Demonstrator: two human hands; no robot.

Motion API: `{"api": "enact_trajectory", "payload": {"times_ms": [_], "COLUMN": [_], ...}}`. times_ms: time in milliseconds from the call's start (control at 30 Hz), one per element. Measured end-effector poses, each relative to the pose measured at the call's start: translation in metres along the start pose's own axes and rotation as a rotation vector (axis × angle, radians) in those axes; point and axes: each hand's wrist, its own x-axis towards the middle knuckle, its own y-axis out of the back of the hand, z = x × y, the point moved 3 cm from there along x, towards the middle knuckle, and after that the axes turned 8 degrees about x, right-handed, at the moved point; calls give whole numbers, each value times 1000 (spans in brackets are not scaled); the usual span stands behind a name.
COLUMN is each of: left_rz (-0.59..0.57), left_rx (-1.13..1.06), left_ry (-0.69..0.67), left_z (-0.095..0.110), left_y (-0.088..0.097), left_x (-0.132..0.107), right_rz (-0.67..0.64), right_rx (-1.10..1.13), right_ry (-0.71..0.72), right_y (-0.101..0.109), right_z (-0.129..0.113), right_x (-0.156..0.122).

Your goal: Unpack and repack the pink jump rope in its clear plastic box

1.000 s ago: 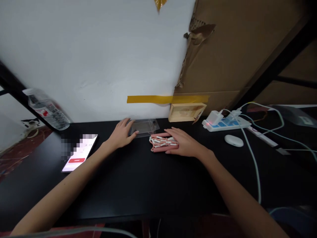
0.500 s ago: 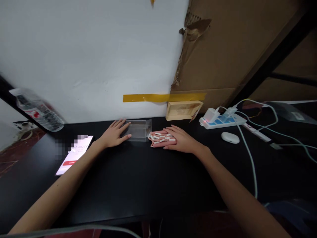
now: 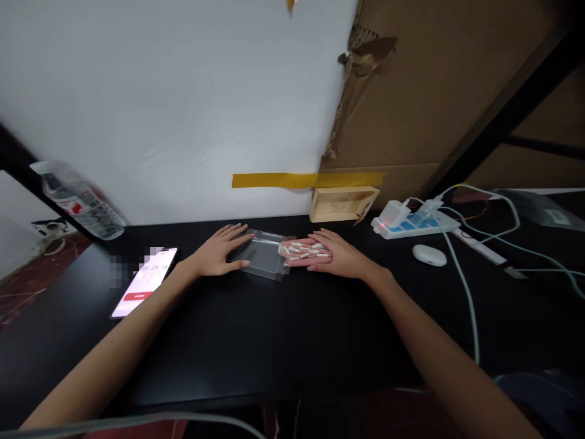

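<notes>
On the black table [image 3: 274, 341], my left hand [image 3: 218, 253] grips the left end of a clear plastic box [image 3: 264, 258], fingers on top and thumb at its near edge. The box is tipped, with its right end against a pink tray [image 3: 292, 246] that carries several small white pieces [image 3: 305, 250]. My right hand [image 3: 342, 257] holds that tray from the right, fingers stretched along it. The two hands are close together near the wall.
A lit phone [image 3: 144, 280] lies to the left and a water bottle [image 3: 77, 201] stands behind it. On the right are a wooden box [image 3: 342, 204], a power strip [image 3: 414, 224] with white cables, and a white oval case [image 3: 429, 255]. Cardboard leans at the back right.
The clear box has gone from standing flat to tipped toward the pink tray. My right hand has lifted the tray slightly, up to the box's end.
</notes>
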Motion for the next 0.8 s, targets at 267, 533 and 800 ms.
{"api": "enact_trajectory", "payload": {"times_ms": [267, 533, 800], "left_rz": [9, 44, 64], "left_rx": [9, 56, 121], "left_ry": [9, 75, 185], "left_z": [5, 13, 27], "left_y": [-1, -5, -10], "left_x": [2, 6, 9], "right_rz": [55, 104, 114], "right_rx": [27, 8, 43], "right_ry": [-47, 40, 77], "right_y": [-3, -6, -9], "right_z": [6, -15, -20], "right_x": [0, 0, -1]}}
